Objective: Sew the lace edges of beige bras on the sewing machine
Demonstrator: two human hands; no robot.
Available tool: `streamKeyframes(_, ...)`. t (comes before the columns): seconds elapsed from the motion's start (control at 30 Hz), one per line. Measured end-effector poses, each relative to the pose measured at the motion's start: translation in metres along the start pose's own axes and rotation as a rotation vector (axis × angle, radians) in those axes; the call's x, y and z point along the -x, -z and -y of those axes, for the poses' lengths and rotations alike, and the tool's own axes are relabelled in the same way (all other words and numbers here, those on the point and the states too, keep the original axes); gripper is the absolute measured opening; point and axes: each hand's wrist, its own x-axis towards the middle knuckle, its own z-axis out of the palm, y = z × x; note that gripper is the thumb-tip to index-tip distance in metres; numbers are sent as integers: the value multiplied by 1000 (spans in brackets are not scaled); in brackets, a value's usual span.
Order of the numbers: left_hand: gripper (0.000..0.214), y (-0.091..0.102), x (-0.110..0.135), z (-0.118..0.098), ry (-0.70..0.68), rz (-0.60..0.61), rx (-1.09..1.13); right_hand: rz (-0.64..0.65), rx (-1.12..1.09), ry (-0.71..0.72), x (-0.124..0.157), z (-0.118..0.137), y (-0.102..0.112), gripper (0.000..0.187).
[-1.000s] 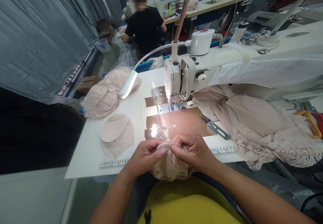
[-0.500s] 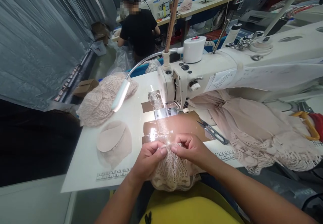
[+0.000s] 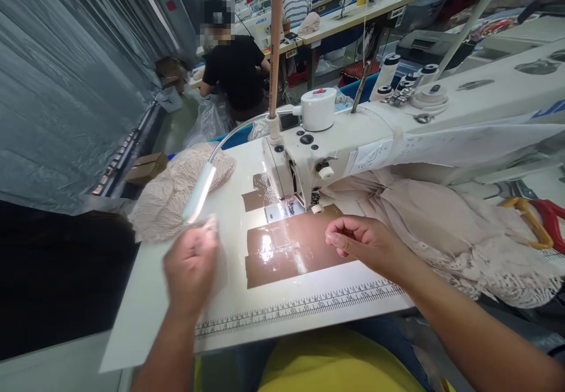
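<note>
My left hand (image 3: 190, 268) is smeared by motion over the left part of the white sewing table (image 3: 145, 304), with something pale and blurred (image 3: 210, 225) at its fingertips. Whether it grips this I cannot tell. My right hand (image 3: 365, 241) hovers with fingers curled in above the right end of the glossy brown tape patch (image 3: 282, 251), just in front of the needle (image 3: 314, 199) of the white sewing machine (image 3: 353, 145). Nothing shows inside its fingers. The lace piece held earlier is out of sight.
A gooseneck lamp (image 3: 198, 192) hangs over a pile of beige lace cups (image 3: 163, 198) at the left. A heap of beige lace fabric (image 3: 441, 227) lies right of the needle, with orange and red scissor handles (image 3: 536, 221) beyond. A person in black (image 3: 233, 74) works at a far table.
Both hands let go of the lace piece and parted. My left hand swung out to the left, my right rose toward the needle. The view tilted up.
</note>
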Motion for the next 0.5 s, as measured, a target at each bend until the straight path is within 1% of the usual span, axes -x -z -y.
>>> streamKeyframes(0.03,17,-17,0,-4,-183,105,-123,3,104,30,-2,4,-1,23)
streamKeyframes(0.07,18,-37,2,-10,-332,188,-238,11,207,56,-6,8,-2,21)
streamKeyframes(0.1,20,-58,6,-16,-408,296,-358,21,300,79,-9,11,-4,20)
streamKeyframes(0.13,20,-78,11,-22,-458,441,-485,33,383,99,-14,13,-6,20)
streamKeyframes(0.17,20,-95,17,-28,-481,568,-598,42,455,121,-19,13,-8,21)
streamKeyframes(0.2,20,-109,24,-34,-498,616,-614,44,522,145,-23,12,-11,23)
streamKeyframes(0.23,20,-119,31,-39,-511,658,-629,36,585,167,-28,10,-14,24)
streamKeyframes(0.27,19,-125,37,-44,-519,682,-631,25,645,188,-32,6,-17,25)
streamKeyframes(0.33,17,-126,45,-51,-537,716,-622,30,759,233,-37,-4,-23,27)
streamKeyframes(0.43,14,-110,43,-57,-538,766,-579,96,936,288,-39,-18,-33,26)
streamKeyframes(0.5,18,-96,33,-57,-501,825,-425,117,1052,311,-38,-22,-37,24)
